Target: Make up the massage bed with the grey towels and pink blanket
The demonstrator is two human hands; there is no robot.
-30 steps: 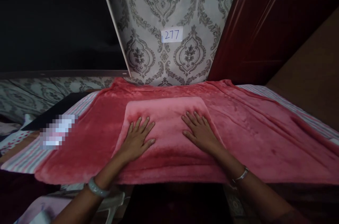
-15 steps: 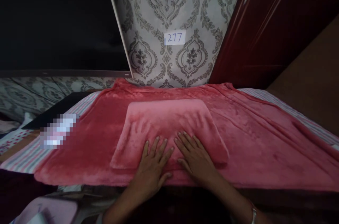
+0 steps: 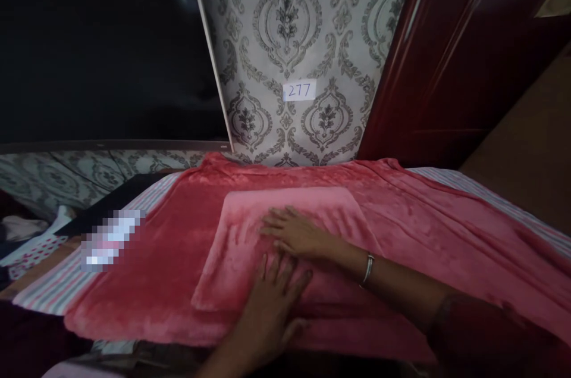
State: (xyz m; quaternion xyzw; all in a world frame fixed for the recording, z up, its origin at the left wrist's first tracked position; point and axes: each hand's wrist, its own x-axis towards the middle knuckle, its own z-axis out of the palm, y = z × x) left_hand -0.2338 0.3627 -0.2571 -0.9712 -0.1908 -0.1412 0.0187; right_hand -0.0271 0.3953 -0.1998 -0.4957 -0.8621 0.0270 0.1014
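A folded piece of pink plush fabric (image 3: pixel 241 211) lies flat in the middle of a larger red-pink plush blanket (image 3: pixel 165 259). My right hand (image 3: pixel 297 233) rests palm down on the middle of the folded piece, fingers stretched out and pointing left. Nearer to me, my left hand (image 3: pixel 274 294) lies on its front part with the fingers spread. The left fingertips are close to the right hand; whether they touch I cannot tell. Finger-like grooves mark the plush. Neither hand grips anything.
A striped cloth (image 3: pixel 53 289) shows under the blanket on both sides. A blurred-out object (image 3: pixel 113 241) lies on it at left. Behind are a large dark screen (image 3: pixel 102 56), patterned wallpaper (image 3: pixel 285 27) with a paper label reading 277 (image 3: pixel 299 90), and a dark red wooden panel (image 3: pixel 428 68).
My right hand has swung left and forward across the folded piece, its fingers now pointing left. My left hand stays on the front part. The view has tilted up slightly.
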